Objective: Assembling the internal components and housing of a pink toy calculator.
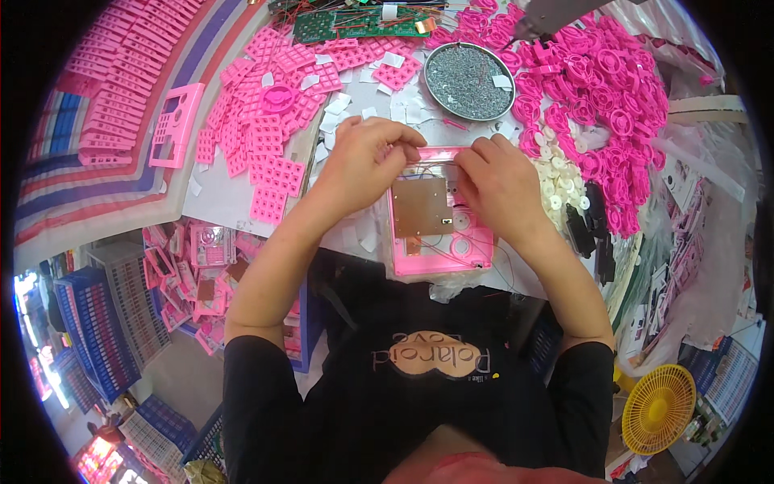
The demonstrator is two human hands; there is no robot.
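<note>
A pink plastic casing (442,264) lies open-side up in front of me, at the near edge of the table. Inside it are a brown circuit board (419,211), thin red and dark wires and a round pink ring. My left hand (372,157) is closed at the casing's far left corner, fingers bent over the rim. At the far right corner my right hand (501,179) grips with curled fingers, thumb side inward. Between the hands shows a clear or silvery strip (435,168) along the far end. My fingers partly hide that end, so any small part in them cannot be made out.
Beyond the casing stands a round metal dish (469,81) of small screws. Pink keypads (278,129) and white paper bits lie left; pink rings (601,89), white discs (563,173) and black parts (587,222) lie right. Green circuit boards (355,26) lie at the back. A dark tool overhangs.
</note>
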